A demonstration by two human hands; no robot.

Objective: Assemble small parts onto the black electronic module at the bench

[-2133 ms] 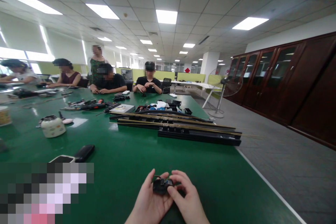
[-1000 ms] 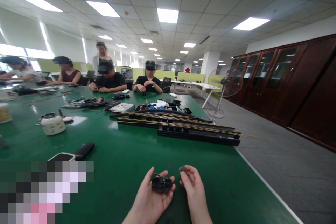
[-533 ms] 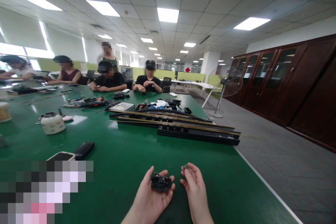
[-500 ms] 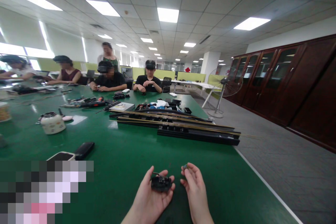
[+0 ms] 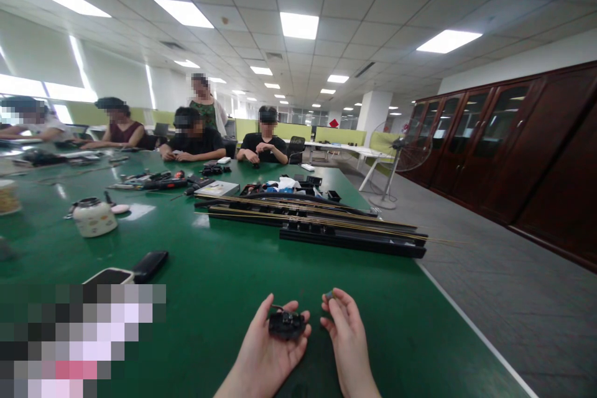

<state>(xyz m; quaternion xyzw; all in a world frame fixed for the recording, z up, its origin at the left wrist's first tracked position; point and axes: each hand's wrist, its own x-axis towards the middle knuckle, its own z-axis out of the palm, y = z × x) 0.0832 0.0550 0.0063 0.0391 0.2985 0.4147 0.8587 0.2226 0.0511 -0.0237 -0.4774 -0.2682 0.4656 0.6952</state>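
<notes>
A small black device with a short wire rests in my left hand, the palm turned up and the fingers curled around it. Its exact kind is too small to make out. Just to the right, my right hand pinches a tiny bluish-grey piece between thumb and forefinger. What that piece is does not show clearly. The two hands are apart, both over the near part of the green table.
Long black rails with thin brass-coloured rods lie beyond my hands. On the left are a white jar, a black case and a pixelated area. Several people sit across the table; a fan stands at the right.
My hands and the things in them stay almost still. In the background, the standing person has shifted slightly to the right.
</notes>
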